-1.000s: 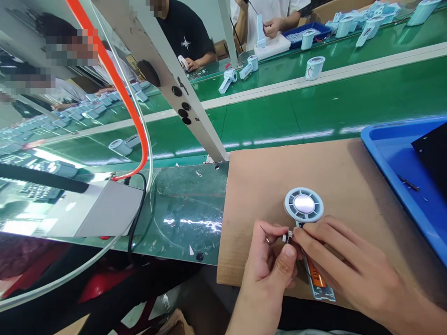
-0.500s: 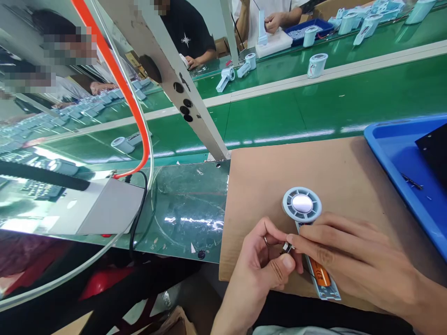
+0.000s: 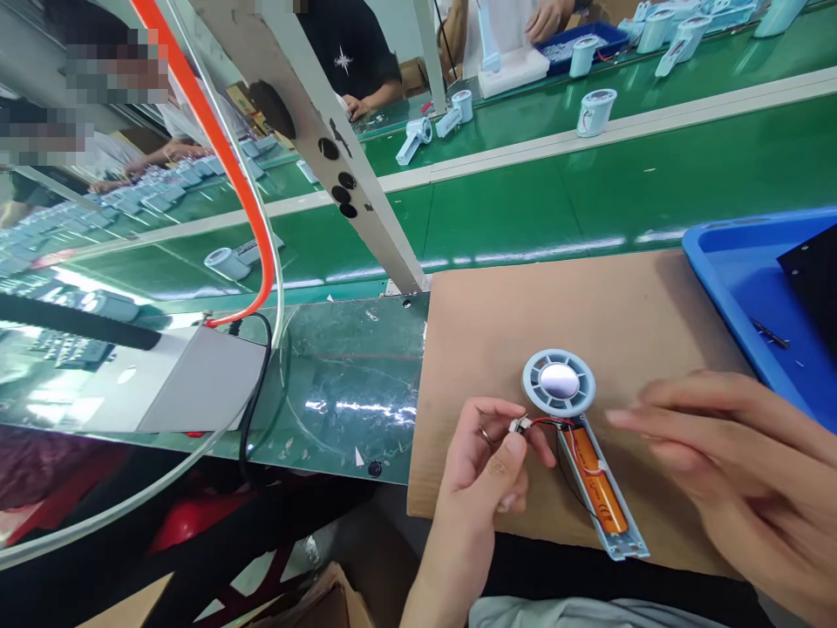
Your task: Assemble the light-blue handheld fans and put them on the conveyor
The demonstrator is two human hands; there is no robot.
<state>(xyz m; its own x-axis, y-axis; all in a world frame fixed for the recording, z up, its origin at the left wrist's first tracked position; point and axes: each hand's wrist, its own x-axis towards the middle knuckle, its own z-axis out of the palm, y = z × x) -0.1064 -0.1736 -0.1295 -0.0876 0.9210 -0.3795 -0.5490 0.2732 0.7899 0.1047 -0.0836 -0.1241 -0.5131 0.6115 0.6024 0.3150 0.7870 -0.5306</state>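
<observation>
My left hand (image 3: 487,467) pinches a small white wire connector (image 3: 520,425) between thumb and fingers. Red and black wires (image 3: 553,422) run from it into a light blue handheld fan (image 3: 611,545) lying on the cardboard. The fan's round head (image 3: 559,382) has a shiny disc at its centre. In its uncovered handle sits an orange cylindrical battery (image 3: 600,484). To the right of the fan, apart from it, my right hand (image 3: 725,445) is held with fingers stretched out and slightly blurred; nothing shows in them.
A brown cardboard sheet (image 3: 523,305) covers the work surface. At right stands a blue tray (image 3: 725,253) with small metal pieces. Beyond runs a green conveyor (image 3: 510,209) carrying fan housings (image 3: 596,113). A metal post (image 3: 366,183) and orange hose (image 3: 241,183) rise at left. Co-workers sit opposite.
My right hand has let go near the connector and moved right, uncovering the fan's handle and battery. My left hand keeps the connector, with the wires now visible.
</observation>
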